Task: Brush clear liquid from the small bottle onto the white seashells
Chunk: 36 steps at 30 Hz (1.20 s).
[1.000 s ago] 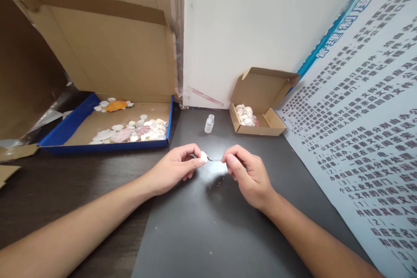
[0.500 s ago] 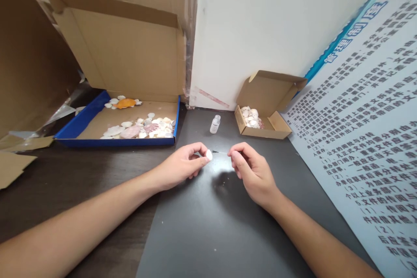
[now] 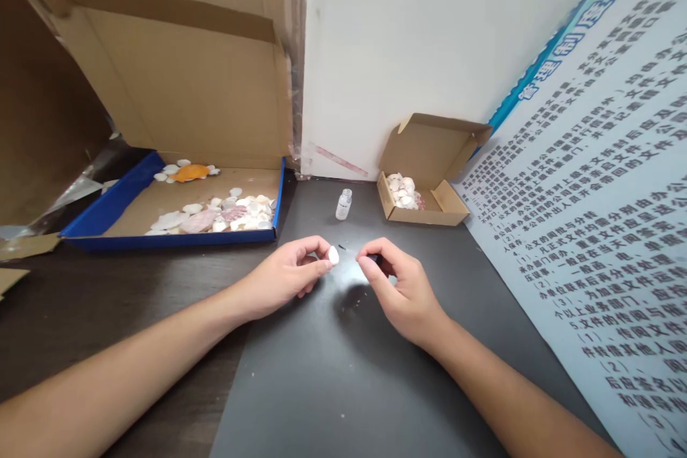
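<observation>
My left hand [image 3: 293, 268] pinches a small white seashell [image 3: 333, 255] between thumb and fingertips, above the grey mat. Across from it, my right hand [image 3: 400, 283] is closed on a thin brush [image 3: 342, 248]. The brush's dark tip points left and lies close to the shell; whether they touch, I cannot tell. Its pale stem runs to the right fingertips, and the end inside the hand is hidden. Behind both hands stands a small clear glass bottle [image 3: 343, 205] with a white label and no cap on it.
On the left, an open blue-sided cardboard box [image 3: 177, 237] holds many shells [image 3: 230, 215] and an orange piece [image 3: 190, 172] ringed by white shells. A smaller open carton [image 3: 429, 216] with shells [image 3: 403, 192] stands at the back right. A printed board [image 3: 606, 179] leans along the right.
The view has swung slightly right. My right hand has come nearer my left, and the brush slants more, its tip higher. The shell stays in my left fingers.
</observation>
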{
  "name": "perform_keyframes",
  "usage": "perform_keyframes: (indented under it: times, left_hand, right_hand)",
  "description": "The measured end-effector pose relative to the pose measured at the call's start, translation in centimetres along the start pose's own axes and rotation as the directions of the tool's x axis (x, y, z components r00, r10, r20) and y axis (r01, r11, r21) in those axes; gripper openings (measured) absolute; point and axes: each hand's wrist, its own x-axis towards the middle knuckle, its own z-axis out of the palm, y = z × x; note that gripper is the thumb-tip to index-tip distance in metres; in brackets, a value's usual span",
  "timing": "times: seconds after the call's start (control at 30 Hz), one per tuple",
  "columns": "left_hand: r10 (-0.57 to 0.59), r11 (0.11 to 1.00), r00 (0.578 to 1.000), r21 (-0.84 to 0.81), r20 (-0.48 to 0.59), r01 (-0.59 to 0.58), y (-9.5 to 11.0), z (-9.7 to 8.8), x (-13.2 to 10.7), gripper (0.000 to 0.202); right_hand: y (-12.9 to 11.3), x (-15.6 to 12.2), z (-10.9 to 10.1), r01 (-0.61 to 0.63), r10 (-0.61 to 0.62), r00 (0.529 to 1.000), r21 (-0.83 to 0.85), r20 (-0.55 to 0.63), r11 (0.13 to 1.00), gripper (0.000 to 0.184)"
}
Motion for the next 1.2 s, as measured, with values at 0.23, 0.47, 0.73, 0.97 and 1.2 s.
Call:
perform_keyframes:
  times: [0.23,0.47,0.73,0.97,1.2]
  left_hand:
    - [0.046,0.998,0.999,-0.053,0.02,-0.045,0.2,-0.1,-0.3,0.021]
    - [0.301,0.908,0.951,-0.327,0.078,-0.261,0.7,0.6,-1.7,0.008]
    - [0.376,0.891,0.908,-0.34,0.183,-0.301,1.3,0.8,-2.0,0.005]
    - [0.378,0.887,0.902,-0.361,0.208,-0.289,1.0,1.0,-2.0,0.009]
    - [0.28,0.875,0.956,-0.433,0.087,-0.217,0.4,0.3,-1.3,0.014]
  right_hand:
    - [0.3,0.2,0.0,-0.022,0.022,1.0,0.027,0.009,0.999,0.019]
    - [0.5,0.1,0.4,-0.072,0.07,0.997,-0.062,-0.038,0.995,0.032]
    - [0.5,-0.1,1.2,-0.074,0.083,0.993,-0.115,0.079,0.991,0.043]
    - [-0.3,-0.5,2.5,-0.016,0.04,0.991,-0.191,0.125,0.982,0.035]
    - [-2.9,-0.5,-0.2,0.021,0.02,0.995,-0.411,0.096,0.911,0.047]
